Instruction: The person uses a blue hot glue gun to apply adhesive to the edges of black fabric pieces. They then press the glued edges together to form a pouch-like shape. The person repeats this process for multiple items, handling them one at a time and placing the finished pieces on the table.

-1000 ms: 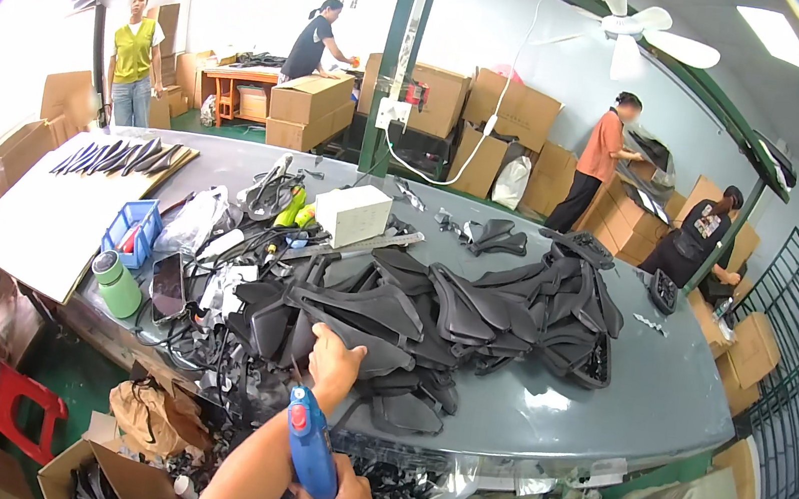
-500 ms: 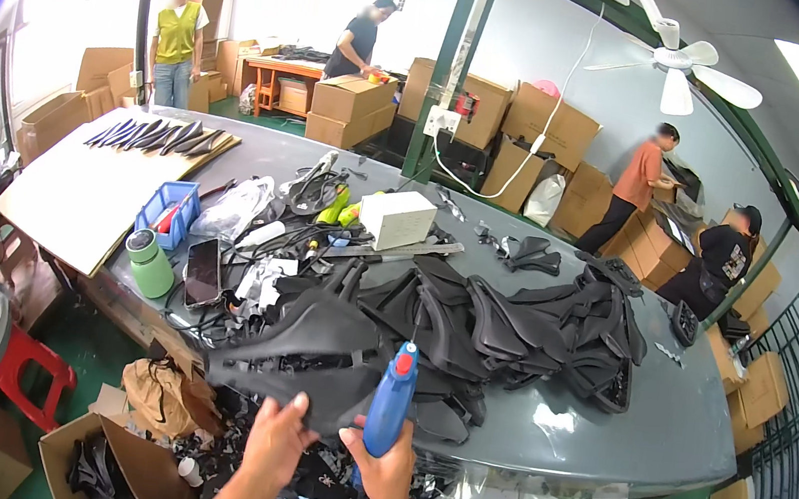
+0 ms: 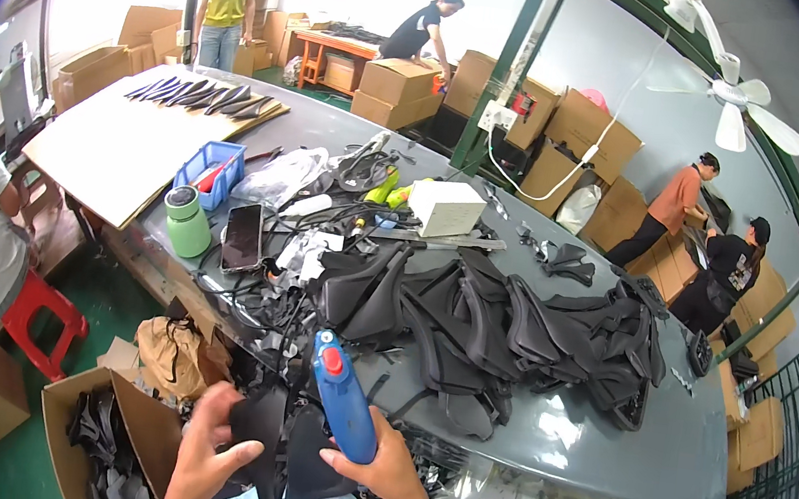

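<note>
A blue red-buttoned tool is grasped by right fingers; whether left fingers grasp black curved material cannot be told.

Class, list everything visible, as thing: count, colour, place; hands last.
Table: one, grey, centre
Padded parts: many, black, heaped mid-table
Board: one, white, table's left
Basket: one, blue, on table
Phone: one, dark, on table
Bottle: one, green, beside phone
Box: one, white, behind heap
Stool: one, red, lower left
Cartons: many, brown, around room
Fan: one, white, upper right
Other people: five, mixed clothing, around table
Loose part: count unclear, black, lower centre
Tool: one, blue, lower centre
Left hand: one, bare, near loose part
Right hand: one, bare, gripping tool
</note>
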